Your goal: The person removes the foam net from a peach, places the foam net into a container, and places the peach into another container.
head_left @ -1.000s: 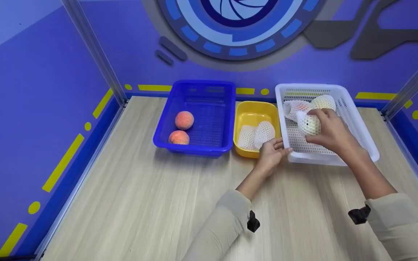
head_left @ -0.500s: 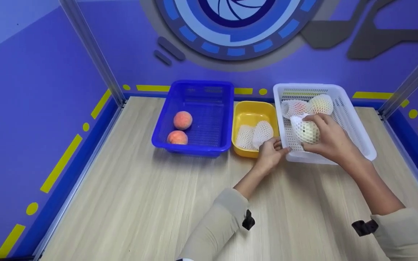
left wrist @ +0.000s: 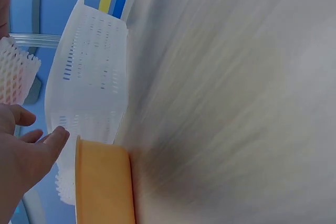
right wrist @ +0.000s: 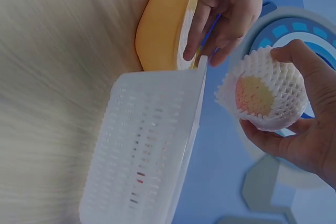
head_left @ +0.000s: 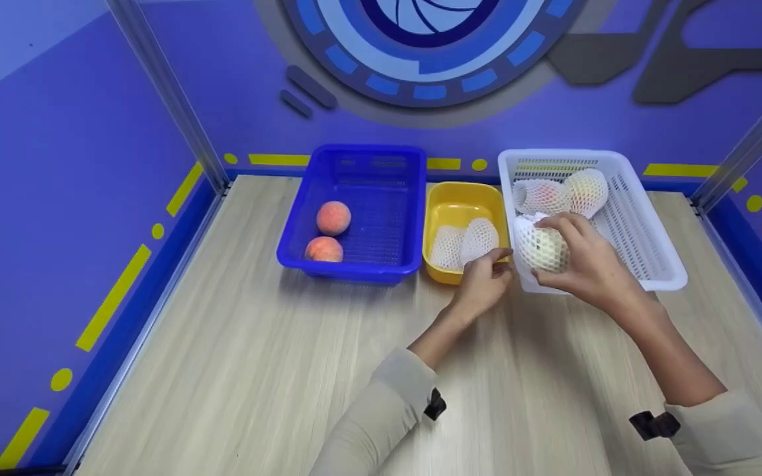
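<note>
My right hand grips a peach wrapped in a white foam net, thumb and fingers on opposite sides. It is raised above the front left part of the white basket; the peach's bare skin shows through the net's mouth in the right wrist view. My left hand hangs with loosely bent fingers at the front right corner of the yellow bin, holding nothing. Two more netted peaches, one lying left and one right, rest at the back of the white basket.
Two bare peaches, one farther back and one nearer, lie in the blue basket at left. Two loose foam nets lie in the yellow bin between the baskets. Blue panels wall in the wooden table.
My right hand has brought the netted peach leftward and toward me, closer to my left hand. My left hand has shifted slightly left and lower, off the white basket's rim.
</note>
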A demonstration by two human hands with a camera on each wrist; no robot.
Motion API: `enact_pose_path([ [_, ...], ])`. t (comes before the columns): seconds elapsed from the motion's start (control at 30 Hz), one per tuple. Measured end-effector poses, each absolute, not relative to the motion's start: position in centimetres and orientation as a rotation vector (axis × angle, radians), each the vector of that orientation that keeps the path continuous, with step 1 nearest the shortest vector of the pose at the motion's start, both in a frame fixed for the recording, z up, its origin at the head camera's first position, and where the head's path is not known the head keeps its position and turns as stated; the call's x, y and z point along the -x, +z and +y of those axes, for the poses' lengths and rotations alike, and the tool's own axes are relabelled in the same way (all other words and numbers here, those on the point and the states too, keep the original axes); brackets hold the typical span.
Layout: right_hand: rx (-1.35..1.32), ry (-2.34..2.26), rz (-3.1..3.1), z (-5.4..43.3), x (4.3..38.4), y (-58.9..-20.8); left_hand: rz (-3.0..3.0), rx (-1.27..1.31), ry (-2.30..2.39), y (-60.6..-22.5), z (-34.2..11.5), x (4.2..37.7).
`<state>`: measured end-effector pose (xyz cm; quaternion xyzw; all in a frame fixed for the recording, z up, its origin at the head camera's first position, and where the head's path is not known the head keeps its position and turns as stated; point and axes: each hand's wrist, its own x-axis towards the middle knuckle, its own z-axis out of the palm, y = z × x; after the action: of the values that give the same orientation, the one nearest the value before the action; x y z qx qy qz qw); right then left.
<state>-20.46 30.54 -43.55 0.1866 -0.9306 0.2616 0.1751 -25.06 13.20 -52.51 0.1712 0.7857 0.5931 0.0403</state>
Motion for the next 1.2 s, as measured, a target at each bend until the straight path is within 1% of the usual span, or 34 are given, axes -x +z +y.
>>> enact_pose_path([
  [0.37, -0.538, 0.859, -2.556, 28.0, 20.1, -46.0, 2.664, -0.861, 1.712, -52.4, 8.9, 24.2],
  [0.83, -0.531, 1.040, -2.569, 24.9, 19.8, -48.4, 2.831, -0.845, 1.595, -51.4, 3.5, 22.9],
  [1.2, -0.550, 1.166, -2.566, 22.5, 19.7, -51.5, 2.926, -0.926, 1.592, -50.3, 0.8, 21.9],
])
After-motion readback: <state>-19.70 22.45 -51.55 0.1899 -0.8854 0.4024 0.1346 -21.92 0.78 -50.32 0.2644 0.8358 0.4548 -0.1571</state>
